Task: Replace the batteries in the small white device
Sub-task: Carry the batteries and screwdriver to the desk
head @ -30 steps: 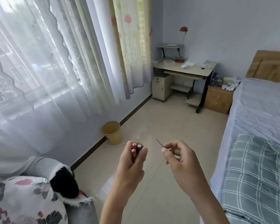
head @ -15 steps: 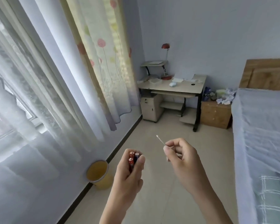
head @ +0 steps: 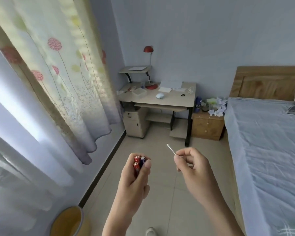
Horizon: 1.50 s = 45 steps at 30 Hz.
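Three batteries point(head: 138, 164) are clasped upright in the left hand point(head: 134, 181), held over the tiled floor point(head: 148, 138), while a thin metal pin point(head: 171, 149) is pinched between thumb and forefinger of the right hand point(head: 192, 165). A small white rounded object point(head: 160, 95) is seen on the desk point(head: 175, 100) well ahead.

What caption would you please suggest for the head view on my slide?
Left hand holds three batteries, right hand pinches a thin pin, facing a desk across the bedroom.
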{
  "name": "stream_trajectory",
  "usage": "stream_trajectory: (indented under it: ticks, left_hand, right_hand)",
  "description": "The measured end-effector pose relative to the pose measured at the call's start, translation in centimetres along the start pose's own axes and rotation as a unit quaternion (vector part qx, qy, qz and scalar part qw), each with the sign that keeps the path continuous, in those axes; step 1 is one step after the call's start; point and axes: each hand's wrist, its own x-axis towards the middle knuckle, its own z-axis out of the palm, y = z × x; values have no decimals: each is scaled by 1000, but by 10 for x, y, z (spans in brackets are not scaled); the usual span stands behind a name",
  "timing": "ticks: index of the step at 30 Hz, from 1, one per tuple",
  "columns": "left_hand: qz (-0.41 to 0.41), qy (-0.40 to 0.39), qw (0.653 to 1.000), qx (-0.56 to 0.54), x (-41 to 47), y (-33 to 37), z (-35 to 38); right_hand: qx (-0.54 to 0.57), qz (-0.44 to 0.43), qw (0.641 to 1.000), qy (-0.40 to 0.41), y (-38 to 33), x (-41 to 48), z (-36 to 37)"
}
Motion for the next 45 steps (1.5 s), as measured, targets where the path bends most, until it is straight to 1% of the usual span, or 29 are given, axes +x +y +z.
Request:
stream_trajectory:
  ticks: [3,5,8,10,13,16,19,22,27,30,33,38,40,45]
  left_hand:
    - [3,-14,1000,10,75,3,-11]
    - [14,-36,999,12,133,11,-21]
    - [29,-41,999,12,211,19,-31]
    - [30,-65,997,2,262,20,-34]
    - [5,-64,998,7,325,13,-32]
    - [-12,-89,996,-3,385,-4,-26]
    - [-21,-92,996,4,449,-17,-17]
    - [-8,-90,996,17,527,-31,-5]
    - [22,-92,994,47,658,-26,26]
    - [21,-91,995,35,725,-19,46]
    - [10,-81,996,34,785,-24,65]
    - [-1,-102,994,30,881,-48,81]
    - [-6,-108,994,33,924,-59,88]
    - [36,-155,981,108,1051,-94,101]
  right_hand:
    - [-3,2,1000,10,-1,67,24]
    - [0,-2,1000,22,-9,117,39]
    - [10,-8,999,41,-18,183,57]
    - [20,-8,998,59,-19,225,71]
    - [8,16,998,63,-5,273,84]
    - [7,35,997,75,12,329,86]
    - [9,39,995,88,27,395,87]
    - [25,37,995,84,42,475,92]
    - [26,23,995,95,49,612,84]
    - [17,10,994,109,42,684,74]
    - [1,19,993,116,49,742,68]
    - [3,50,993,109,78,824,71]
    - [5,56,992,117,91,864,73]
    - [3,69,987,142,120,965,85]
